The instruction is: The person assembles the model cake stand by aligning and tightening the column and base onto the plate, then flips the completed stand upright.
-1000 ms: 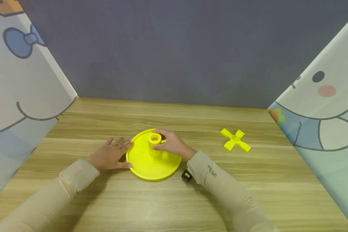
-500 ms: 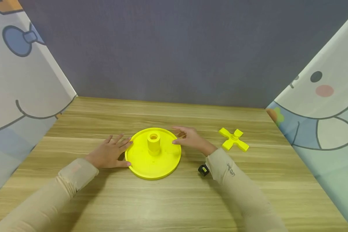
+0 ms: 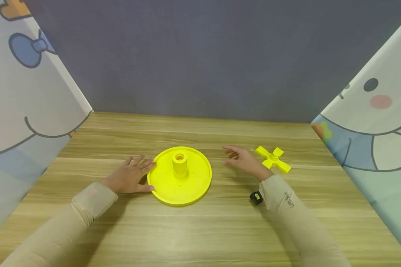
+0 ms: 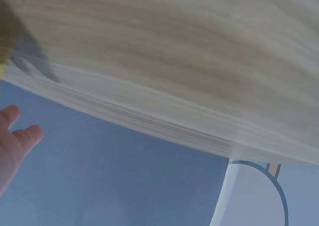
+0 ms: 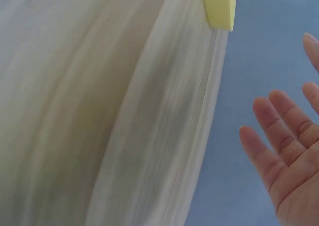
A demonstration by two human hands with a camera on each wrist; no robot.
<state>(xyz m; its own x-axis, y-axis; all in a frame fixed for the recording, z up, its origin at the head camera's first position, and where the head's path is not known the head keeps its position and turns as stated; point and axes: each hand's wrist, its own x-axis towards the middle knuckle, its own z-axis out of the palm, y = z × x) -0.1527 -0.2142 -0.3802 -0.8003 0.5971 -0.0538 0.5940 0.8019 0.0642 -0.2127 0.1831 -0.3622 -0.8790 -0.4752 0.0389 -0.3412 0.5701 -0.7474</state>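
A round yellow tray-like disc (image 3: 167,189) with a raised rim lies on the table, and a yellow hollow post (image 3: 180,167) stands upright at its middle. My left hand (image 3: 128,178) rests with spread fingers against the disc's left rim. Over the table, between the disc and a yellow cross-shaped piece (image 3: 272,158), my right hand (image 3: 244,160) hovers with relaxed fingers and holds nothing. In the right wrist view, that hand's loosely bent fingers (image 5: 281,128) show bare, with one yellow end of the cross-shaped piece (image 5: 220,6) near the top.
A small black device (image 3: 256,197) sits at the right wrist. Behind the wooden table (image 3: 194,237) rises a dark grey panel (image 3: 200,59). Cartoon-printed panels (image 3: 384,122) flank both sides.
My right hand has let go of the post and moved right, away from the disc toward the cross-shaped piece. The left hand stays at the rim.
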